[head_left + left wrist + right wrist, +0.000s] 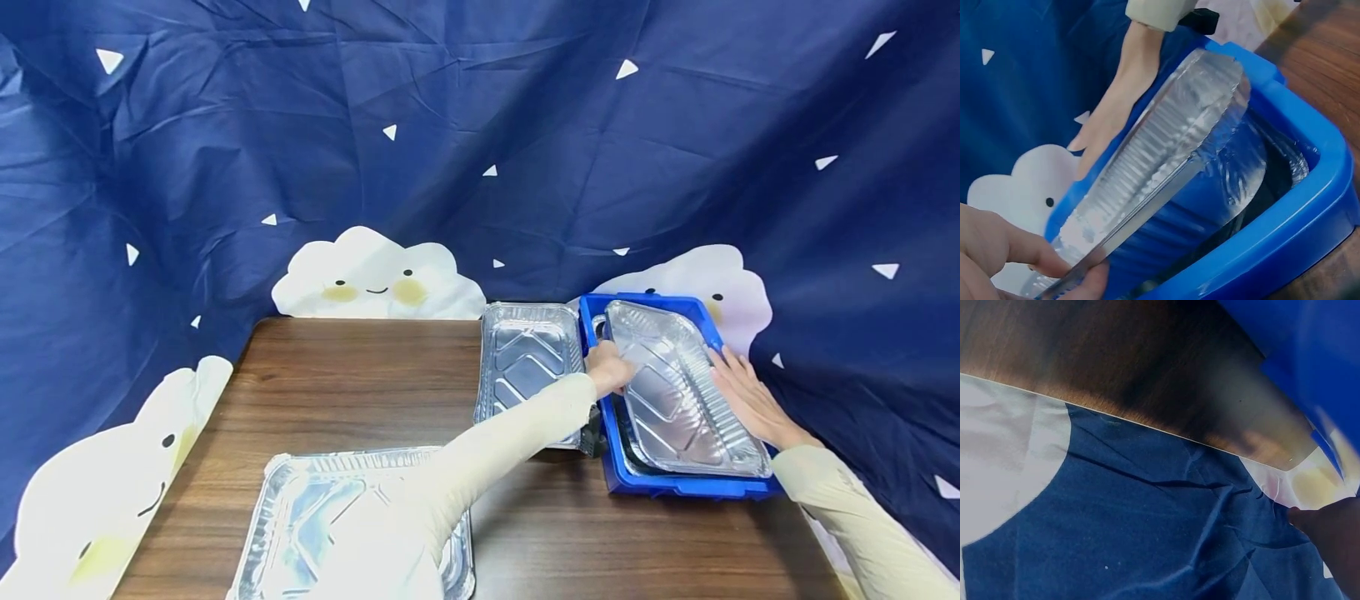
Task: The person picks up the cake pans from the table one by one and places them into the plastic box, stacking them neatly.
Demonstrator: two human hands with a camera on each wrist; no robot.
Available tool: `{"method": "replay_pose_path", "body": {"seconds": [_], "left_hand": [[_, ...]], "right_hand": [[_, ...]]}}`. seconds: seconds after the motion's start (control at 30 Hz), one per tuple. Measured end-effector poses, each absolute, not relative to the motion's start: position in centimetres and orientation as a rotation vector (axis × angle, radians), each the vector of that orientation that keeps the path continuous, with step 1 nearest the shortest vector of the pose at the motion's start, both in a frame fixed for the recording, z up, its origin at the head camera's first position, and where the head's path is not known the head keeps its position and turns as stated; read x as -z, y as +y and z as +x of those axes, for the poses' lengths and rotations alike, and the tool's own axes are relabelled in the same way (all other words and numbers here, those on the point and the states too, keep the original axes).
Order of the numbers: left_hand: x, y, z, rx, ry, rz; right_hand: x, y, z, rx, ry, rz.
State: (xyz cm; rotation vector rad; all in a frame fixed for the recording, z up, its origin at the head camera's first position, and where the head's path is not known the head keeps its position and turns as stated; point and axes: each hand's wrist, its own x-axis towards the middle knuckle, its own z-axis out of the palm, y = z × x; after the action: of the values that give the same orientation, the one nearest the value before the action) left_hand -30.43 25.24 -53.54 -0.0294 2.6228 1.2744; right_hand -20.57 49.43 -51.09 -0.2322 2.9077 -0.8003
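Note:
A foil tray [671, 400] lies tilted inside the blue plastic bin [678, 486] at the right of the table. My left hand [609, 368] pinches the tray's left rim between thumb and fingers, which the left wrist view shows close up at the hand [997, 256]. At the bin's right side is my right hand [752, 402], its fingers extended along the edge. Whether it touches the tray or only the bin cannot be told. Just the dark edge of that hand [1335, 534] shows in the right wrist view. More foil shows beneath the tray, mostly hidden.
Left of the bin stands another foil tray [525, 358], with a small black object [592, 433] near its corner. A larger foil tray [300, 517] sits at the table's front, partly covered by my left sleeve. Dark blue cloth [450, 150] hangs behind the wooden table [360, 383].

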Motion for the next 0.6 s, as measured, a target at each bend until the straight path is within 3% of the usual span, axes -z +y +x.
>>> {"method": "replay_pose_path", "body": {"seconds": [0.1,0.17,0.6], "left_hand": [[57.5,27.1,-32.4,-1.16,2.741,-0.023],[57.8,27.1,-32.6,-1.114,2.758,-0.003],[55.0,25.6,-32.0,-1.015,2.8,0.147]], "right_hand": [[51.1,49.3,-20.8,0.786,2.914,-0.238],[51.0,49.2,-20.9,0.775,2.914,-0.236],[50.9,49.0,-21.0,0.757,2.913,-0.24]]}}
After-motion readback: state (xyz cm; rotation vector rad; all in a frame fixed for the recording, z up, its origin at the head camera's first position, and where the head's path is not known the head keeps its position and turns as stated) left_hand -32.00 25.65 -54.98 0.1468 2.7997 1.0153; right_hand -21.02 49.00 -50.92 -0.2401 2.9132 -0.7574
